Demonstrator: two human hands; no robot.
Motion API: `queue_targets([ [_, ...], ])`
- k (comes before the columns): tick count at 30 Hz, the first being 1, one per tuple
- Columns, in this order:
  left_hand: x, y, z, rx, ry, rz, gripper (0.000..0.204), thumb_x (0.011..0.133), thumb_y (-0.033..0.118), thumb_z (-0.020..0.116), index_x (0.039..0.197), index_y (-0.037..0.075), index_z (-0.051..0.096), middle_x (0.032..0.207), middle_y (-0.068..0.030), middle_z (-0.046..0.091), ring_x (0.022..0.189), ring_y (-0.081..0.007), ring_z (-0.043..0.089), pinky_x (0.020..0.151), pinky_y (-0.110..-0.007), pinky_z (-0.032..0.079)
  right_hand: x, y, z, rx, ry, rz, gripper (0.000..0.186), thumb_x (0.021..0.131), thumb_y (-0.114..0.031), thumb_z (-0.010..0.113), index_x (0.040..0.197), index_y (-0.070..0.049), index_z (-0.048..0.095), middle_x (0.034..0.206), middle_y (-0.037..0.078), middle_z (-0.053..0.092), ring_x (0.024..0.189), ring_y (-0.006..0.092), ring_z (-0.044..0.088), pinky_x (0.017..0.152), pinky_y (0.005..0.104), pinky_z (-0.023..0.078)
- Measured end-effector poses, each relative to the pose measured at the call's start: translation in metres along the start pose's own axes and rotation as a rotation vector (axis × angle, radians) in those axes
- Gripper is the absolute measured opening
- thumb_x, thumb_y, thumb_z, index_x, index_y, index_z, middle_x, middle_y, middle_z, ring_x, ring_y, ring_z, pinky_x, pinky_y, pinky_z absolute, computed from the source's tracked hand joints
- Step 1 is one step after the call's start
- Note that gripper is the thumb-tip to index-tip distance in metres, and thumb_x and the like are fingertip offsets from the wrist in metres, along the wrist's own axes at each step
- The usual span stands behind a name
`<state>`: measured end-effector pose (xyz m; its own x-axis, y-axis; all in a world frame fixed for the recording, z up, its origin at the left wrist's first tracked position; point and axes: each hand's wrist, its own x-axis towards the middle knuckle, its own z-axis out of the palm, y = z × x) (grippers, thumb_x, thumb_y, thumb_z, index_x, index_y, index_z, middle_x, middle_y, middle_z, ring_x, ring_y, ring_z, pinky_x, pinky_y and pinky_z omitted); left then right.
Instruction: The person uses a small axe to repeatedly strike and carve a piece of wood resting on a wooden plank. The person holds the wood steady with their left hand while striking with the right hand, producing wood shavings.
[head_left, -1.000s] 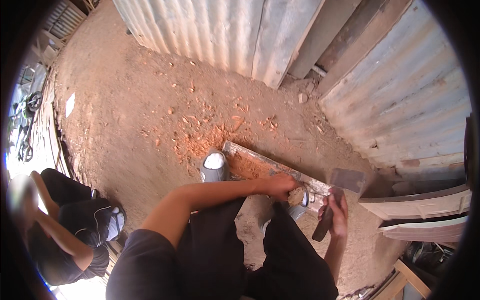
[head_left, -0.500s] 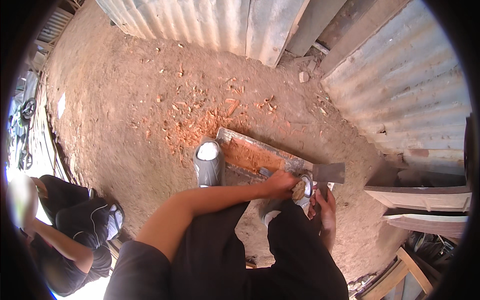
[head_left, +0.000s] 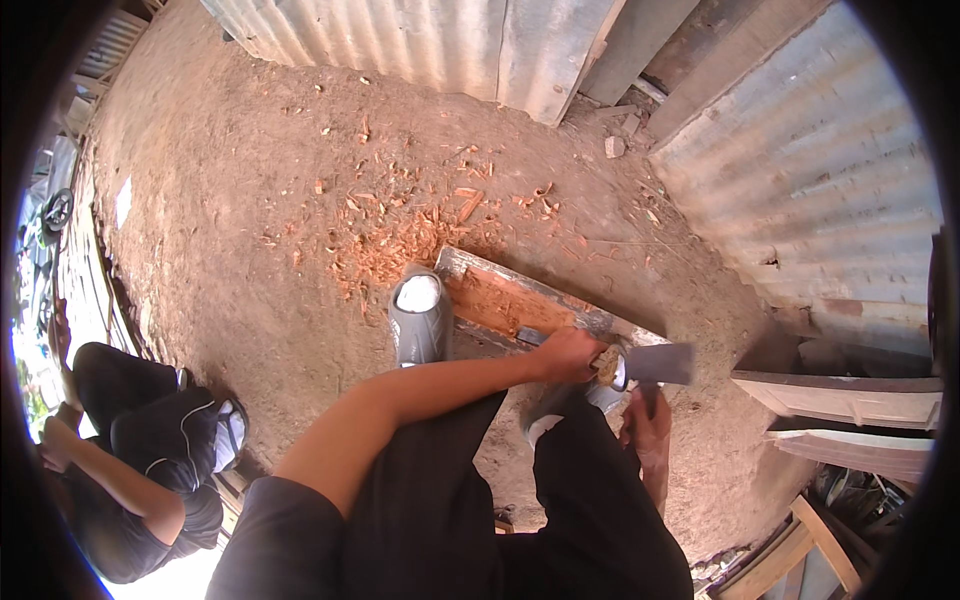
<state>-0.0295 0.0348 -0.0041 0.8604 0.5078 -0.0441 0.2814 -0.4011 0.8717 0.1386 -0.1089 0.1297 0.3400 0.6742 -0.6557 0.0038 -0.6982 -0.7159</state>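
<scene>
My left hand (head_left: pixel 568 355) is closed around a chisel, its metal blade (head_left: pixel 530 336) resting on the reddish wooden plank (head_left: pixel 500 297). The chisel's frayed, pale handle end (head_left: pixel 607 365) sticks out on the right side of the fist. My right hand (head_left: pixel 648 420) grips the dark handle of a hatchet. Its broad, flat metal head (head_left: pixel 660 363) lies level with the chisel's handle end and very close to it; whether they touch, I cannot tell. Orange-brown fresh wood shows in the plank's hollowed face between pale, worn edges.
My grey shoe (head_left: pixel 418 325) stands against the plank's left end. Wood shavings (head_left: pixel 400 245) litter the dirt ground beyond. Corrugated metal sheets (head_left: pixel 800 190) stand at the back and right. Curved wooden pieces (head_left: pixel 840 395) lie at right. Another person's legs (head_left: pixel 165 430) are at left.
My right hand and the hatchet head have come slightly nearer to me, the head now in line with the chisel's end. At left, the other person's arms have shifted.
</scene>
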Motion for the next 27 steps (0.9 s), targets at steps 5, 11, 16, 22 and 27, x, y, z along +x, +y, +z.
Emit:
queue_targets([
  [5,-0.004,0.001,0.001,0.008,-0.018,-0.006,0.031,0.074,0.022,0.076,0.101,0.006,0.072,0.078,-0.0203,0.072,0.080,-0.0418,0.072,0.074,-0.054,0.058,-0.022,0.008,0.002,0.215,0.132,0.000,0.031,0.107,-0.034,0.059,0.116,-0.005,0.055,0.068,0.003,0.050,0.045,0.0121,0.051,0.038,0.0281,0.042],
  [11,-0.004,0.001,-0.002,0.022,0.063,-0.004,0.033,0.073,0.023,0.076,0.102,0.007,0.072,0.077,-0.0188,0.072,0.077,-0.0412,0.072,0.071,-0.053,0.057,-0.018,0.025,0.022,0.038,0.056,0.034,0.025,0.108,-0.031,0.058,0.106,-0.007,0.052,0.064,0.003,0.048,0.042,0.0128,0.048,0.038,0.0292,0.040],
  [16,-0.006,0.000,-0.001,0.012,0.041,-0.023,0.035,0.071,0.023,0.076,0.104,0.009,0.072,0.076,-0.0181,0.072,0.076,-0.0411,0.072,0.067,-0.053,0.056,-0.016,0.026,0.028,0.243,0.211,-0.023,0.028,0.107,-0.033,0.063,0.113,-0.007,0.053,0.064,0.003,0.049,0.042,0.0133,0.048,0.039,0.0301,0.042],
  [22,-0.014,-0.015,0.010,0.030,0.131,0.041,0.035,0.073,0.025,0.074,0.105,0.010,0.071,0.075,-0.0165,0.072,0.074,-0.0387,0.072,0.064,-0.052,0.055,-0.003,0.034,0.007,0.033,0.002,0.009,0.030,0.108,-0.032,0.059,0.117,-0.004,0.054,0.066,0.003,0.053,0.044,0.0126,0.051,0.038,0.0283,0.043],
  [27,-0.011,-0.011,0.012,0.026,0.086,0.016,0.033,0.072,0.025,0.075,0.102,0.012,0.070,0.077,-0.0150,0.072,0.073,-0.0369,0.072,0.063,-0.051,0.054,-0.010,0.037,0.038,0.153,0.215,-0.046,0.033,0.108,-0.035,0.057,0.120,-0.004,0.053,0.065,0.002,0.051,0.044,0.0122,0.050,0.038,0.0288,0.042],
])
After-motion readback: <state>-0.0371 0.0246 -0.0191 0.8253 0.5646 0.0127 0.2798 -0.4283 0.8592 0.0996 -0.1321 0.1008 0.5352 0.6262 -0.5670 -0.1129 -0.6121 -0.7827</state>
